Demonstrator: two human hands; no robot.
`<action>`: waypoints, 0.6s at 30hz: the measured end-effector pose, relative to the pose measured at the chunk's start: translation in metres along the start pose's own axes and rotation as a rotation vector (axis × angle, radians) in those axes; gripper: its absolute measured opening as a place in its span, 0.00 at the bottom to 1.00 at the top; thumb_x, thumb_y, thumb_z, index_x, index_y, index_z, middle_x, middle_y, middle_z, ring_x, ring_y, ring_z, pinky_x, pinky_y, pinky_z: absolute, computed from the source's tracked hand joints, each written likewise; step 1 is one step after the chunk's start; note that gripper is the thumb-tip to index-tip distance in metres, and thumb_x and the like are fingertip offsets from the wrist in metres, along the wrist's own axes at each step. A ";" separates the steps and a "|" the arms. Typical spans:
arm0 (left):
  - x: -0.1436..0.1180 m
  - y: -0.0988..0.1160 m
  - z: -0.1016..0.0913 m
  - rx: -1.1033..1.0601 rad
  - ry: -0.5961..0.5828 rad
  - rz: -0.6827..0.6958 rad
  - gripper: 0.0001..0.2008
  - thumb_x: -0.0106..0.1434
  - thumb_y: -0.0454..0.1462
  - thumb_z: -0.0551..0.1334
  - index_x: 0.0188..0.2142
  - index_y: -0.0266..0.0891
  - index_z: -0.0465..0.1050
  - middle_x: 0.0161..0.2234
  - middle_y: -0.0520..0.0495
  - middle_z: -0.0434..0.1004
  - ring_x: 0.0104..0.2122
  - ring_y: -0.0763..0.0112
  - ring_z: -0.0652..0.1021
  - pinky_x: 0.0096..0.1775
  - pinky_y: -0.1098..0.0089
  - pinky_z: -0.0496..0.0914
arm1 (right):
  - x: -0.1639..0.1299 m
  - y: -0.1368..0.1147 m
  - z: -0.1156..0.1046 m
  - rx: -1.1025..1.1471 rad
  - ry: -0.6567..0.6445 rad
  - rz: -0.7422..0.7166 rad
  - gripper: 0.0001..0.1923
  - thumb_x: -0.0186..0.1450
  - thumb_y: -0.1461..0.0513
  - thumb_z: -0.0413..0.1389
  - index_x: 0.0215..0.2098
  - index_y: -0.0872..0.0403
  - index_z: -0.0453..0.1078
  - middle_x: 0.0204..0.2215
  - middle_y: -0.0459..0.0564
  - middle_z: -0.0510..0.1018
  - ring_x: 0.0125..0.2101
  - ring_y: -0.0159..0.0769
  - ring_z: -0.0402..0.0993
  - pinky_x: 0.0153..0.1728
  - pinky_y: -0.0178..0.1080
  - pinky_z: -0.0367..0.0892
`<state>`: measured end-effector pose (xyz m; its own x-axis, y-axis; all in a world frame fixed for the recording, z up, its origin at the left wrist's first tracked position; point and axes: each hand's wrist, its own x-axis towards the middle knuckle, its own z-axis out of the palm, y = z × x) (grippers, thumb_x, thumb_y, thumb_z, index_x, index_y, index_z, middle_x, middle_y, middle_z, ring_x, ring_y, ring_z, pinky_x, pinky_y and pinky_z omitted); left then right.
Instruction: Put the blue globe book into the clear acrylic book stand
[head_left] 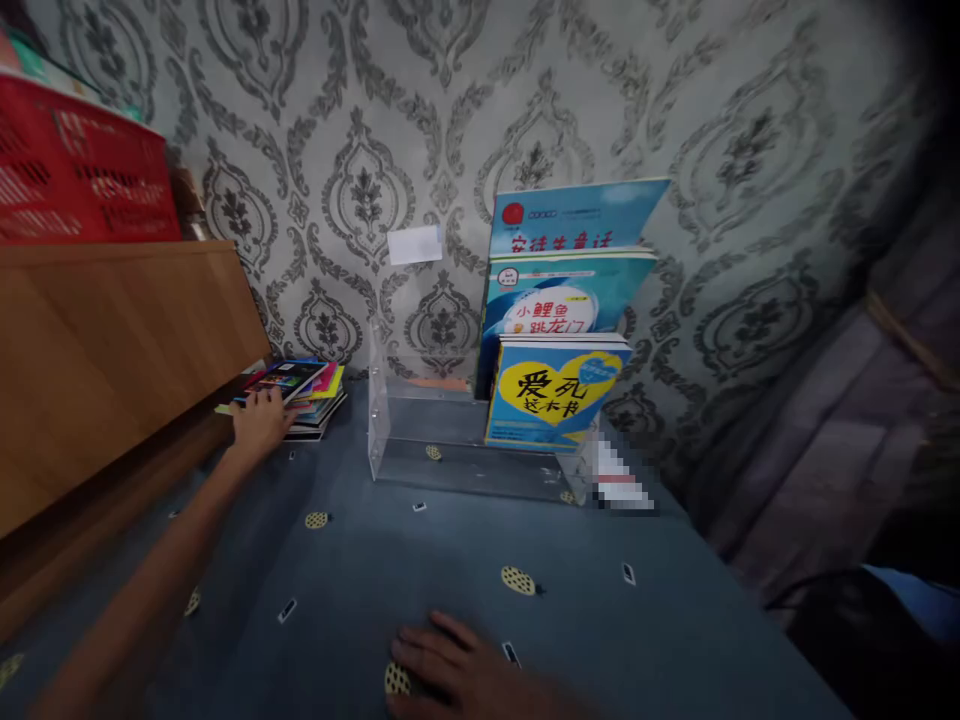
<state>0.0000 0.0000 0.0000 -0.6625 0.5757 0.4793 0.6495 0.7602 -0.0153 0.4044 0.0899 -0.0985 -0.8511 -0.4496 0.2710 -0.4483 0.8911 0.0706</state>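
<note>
Three books stand in the clear acrylic rack (pixel 390 440) on its right side, stepped one behind another: a yellow-heart book (pixel 555 395) in front, a pale blue book with a fish title (pixel 562 295) behind it, and a taller blue book (pixel 574 215) at the back against the wall. The rack's left part holds no book (only a thin orange strip shows at its back edge).

A red crate (pixel 82 175) sits on top of the wooden cabinet (pixel 112 350) at the left; what it holds cannot be told.

The left hand (pixel 259 420) reaches out to a low stack of colourful books (pixel 300 395) lying flat beside the cabinet, fingers laid on the top cover's near edge; whether they pinch it or merely rest there cannot be told. The right hand (pixel 457 670) lies flat on the cloth near the bottom of the view, fingers spread and holding nothing.

Everything rests on a grey-blue cloth (pixel 600 620) dotted with small pineapple prints. Behind rises grey damask wallpaper (pixel 360 120) with a small white label (pixel 415 244) stuck on it.
</note>
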 end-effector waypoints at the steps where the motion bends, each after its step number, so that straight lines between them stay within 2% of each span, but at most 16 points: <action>1: 0.004 -0.003 0.001 0.029 -0.049 -0.031 0.20 0.65 0.39 0.59 0.51 0.25 0.70 0.52 0.19 0.74 0.55 0.32 0.73 0.54 0.34 0.61 | 0.000 0.001 0.002 0.003 0.001 0.003 0.17 0.77 0.55 0.47 0.62 0.45 0.66 0.62 0.46 0.73 0.62 0.32 0.68 0.63 0.40 0.62; 4: 0.013 -0.009 0.002 0.098 -0.169 -0.090 0.15 0.68 0.36 0.57 0.50 0.28 0.72 0.50 0.25 0.77 0.52 0.41 0.77 0.53 0.40 0.66 | 0.000 0.002 0.007 0.000 0.001 -0.005 0.18 0.77 0.54 0.47 0.62 0.45 0.65 0.62 0.45 0.73 0.62 0.32 0.68 0.63 0.40 0.63; 7: 0.023 -0.013 -0.004 0.148 -0.256 -0.122 0.14 0.71 0.42 0.60 0.50 0.35 0.73 0.50 0.39 0.78 0.49 0.56 0.78 0.52 0.50 0.71 | 0.001 0.002 0.009 0.000 0.006 -0.012 0.18 0.77 0.55 0.47 0.63 0.46 0.65 0.62 0.47 0.73 0.61 0.34 0.69 0.63 0.41 0.64; 9: 0.029 -0.015 -0.012 0.172 -0.283 -0.135 0.17 0.70 0.45 0.62 0.52 0.37 0.73 0.50 0.42 0.77 0.48 0.61 0.78 0.50 0.53 0.74 | 0.001 0.001 0.007 0.012 0.017 -0.002 0.18 0.77 0.55 0.47 0.62 0.46 0.66 0.62 0.48 0.73 0.61 0.33 0.69 0.63 0.41 0.63; 11: 0.034 -0.016 -0.024 0.191 -0.279 -0.141 0.18 0.70 0.46 0.62 0.52 0.37 0.72 0.50 0.42 0.76 0.47 0.61 0.79 0.49 0.54 0.75 | 0.002 0.000 0.003 0.030 0.020 0.013 0.17 0.77 0.56 0.47 0.61 0.46 0.67 0.62 0.48 0.73 0.61 0.33 0.69 0.63 0.41 0.63; 14: 0.035 -0.016 -0.046 0.211 -0.227 -0.141 0.18 0.75 0.44 0.53 0.53 0.35 0.72 0.48 0.36 0.78 0.46 0.56 0.80 0.46 0.55 0.74 | 0.002 -0.002 -0.001 0.072 0.000 0.041 0.17 0.77 0.55 0.47 0.61 0.46 0.67 0.62 0.49 0.73 0.62 0.34 0.69 0.63 0.41 0.64; 16: 0.027 -0.013 -0.060 0.221 -0.178 -0.129 0.21 0.76 0.42 0.46 0.55 0.34 0.72 0.47 0.31 0.79 0.46 0.48 0.80 0.43 0.56 0.73 | 0.002 -0.002 -0.003 0.108 -0.009 0.047 0.18 0.77 0.56 0.47 0.62 0.47 0.66 0.62 0.50 0.72 0.62 0.35 0.68 0.64 0.42 0.63; 18: 0.010 -0.008 -0.072 0.231 -0.139 -0.109 0.24 0.75 0.43 0.43 0.56 0.35 0.71 0.45 0.29 0.80 0.46 0.44 0.80 0.40 0.57 0.72 | 0.002 -0.002 -0.003 0.150 -0.014 0.051 0.19 0.77 0.57 0.48 0.63 0.47 0.65 0.62 0.52 0.72 0.63 0.35 0.67 0.64 0.43 0.63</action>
<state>0.0149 -0.0219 0.0677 -0.7788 0.5102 0.3650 0.4798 0.8593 -0.1773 0.4048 0.0874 -0.0949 -0.8771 -0.4055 0.2573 -0.4390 0.8943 -0.0870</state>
